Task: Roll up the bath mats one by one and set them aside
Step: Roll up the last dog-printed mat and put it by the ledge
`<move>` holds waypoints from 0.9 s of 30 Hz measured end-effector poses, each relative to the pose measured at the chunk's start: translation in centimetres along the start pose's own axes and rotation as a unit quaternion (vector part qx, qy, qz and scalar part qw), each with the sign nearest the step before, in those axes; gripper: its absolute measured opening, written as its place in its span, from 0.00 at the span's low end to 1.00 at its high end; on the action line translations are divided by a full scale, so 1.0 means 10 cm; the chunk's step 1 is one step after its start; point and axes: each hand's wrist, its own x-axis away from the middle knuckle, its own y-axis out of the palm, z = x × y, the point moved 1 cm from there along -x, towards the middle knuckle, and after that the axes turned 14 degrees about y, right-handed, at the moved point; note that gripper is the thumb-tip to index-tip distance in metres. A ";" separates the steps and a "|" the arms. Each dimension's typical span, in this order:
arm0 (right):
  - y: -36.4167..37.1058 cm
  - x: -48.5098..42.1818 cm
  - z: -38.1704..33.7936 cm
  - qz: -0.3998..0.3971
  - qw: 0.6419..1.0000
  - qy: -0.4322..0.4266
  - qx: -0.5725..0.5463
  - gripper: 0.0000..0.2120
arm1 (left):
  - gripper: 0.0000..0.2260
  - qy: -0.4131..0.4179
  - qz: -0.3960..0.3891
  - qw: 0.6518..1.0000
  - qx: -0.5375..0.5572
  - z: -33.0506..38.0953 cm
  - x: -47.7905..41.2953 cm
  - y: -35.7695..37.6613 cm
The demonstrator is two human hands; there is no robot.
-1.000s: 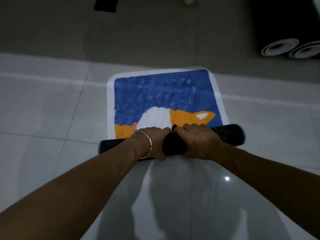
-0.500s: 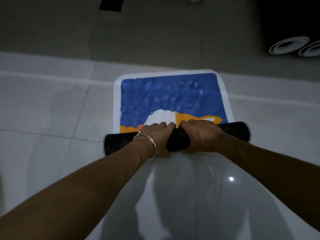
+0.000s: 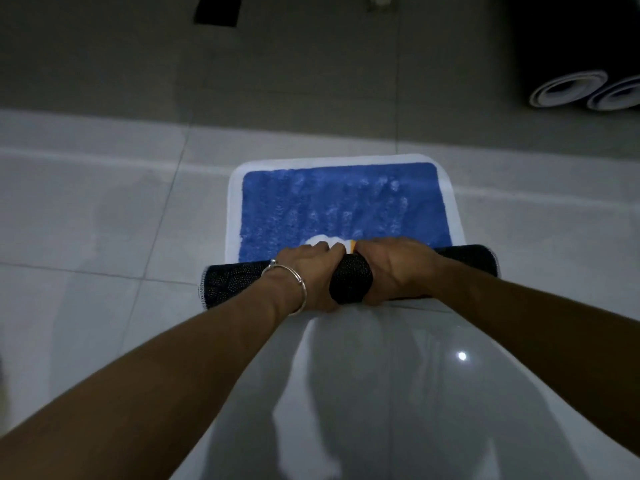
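On the glossy tiled floor [image 3: 104, 220], your left hand [image 3: 304, 275] and right hand [image 3: 398, 268] curl side by side over the dark, dotted roll [image 3: 235, 282] of the bath mat [image 3: 346, 202], gripping its middle. Roughly half looks rolled; the blue pile beyond lies flat. Far right, two rolled mats [image 3: 568, 90] lie side by side, apparently finished.

One partly rolled blue bath mat [image 3: 339, 202], two fully rolled mats [image 3: 568, 90] [image 3: 618, 95] at top right, two hands (left hand [image 3: 308, 275], right hand [image 3: 398, 268]), one silver bangle [image 3: 287, 282], one dark square floor drain [image 3: 217, 11].
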 end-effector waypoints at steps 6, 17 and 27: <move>0.26 0.13 0.05 0.239 0.968 -0.052 0.058 0.33 | 0.27 0.009 -0.029 0.997 0.068 -0.08 -0.08 -0.15; 0.01 0.05 0.07 0.115 0.990 -0.029 -0.072 0.36 | 0.29 -0.010 0.009 0.997 -0.078 -0.07 -0.12 -0.12; 0.00 -0.01 0.05 0.142 0.988 -0.029 -0.045 0.29 | 0.33 -0.015 0.010 0.995 -0.097 -0.08 -0.13 -0.08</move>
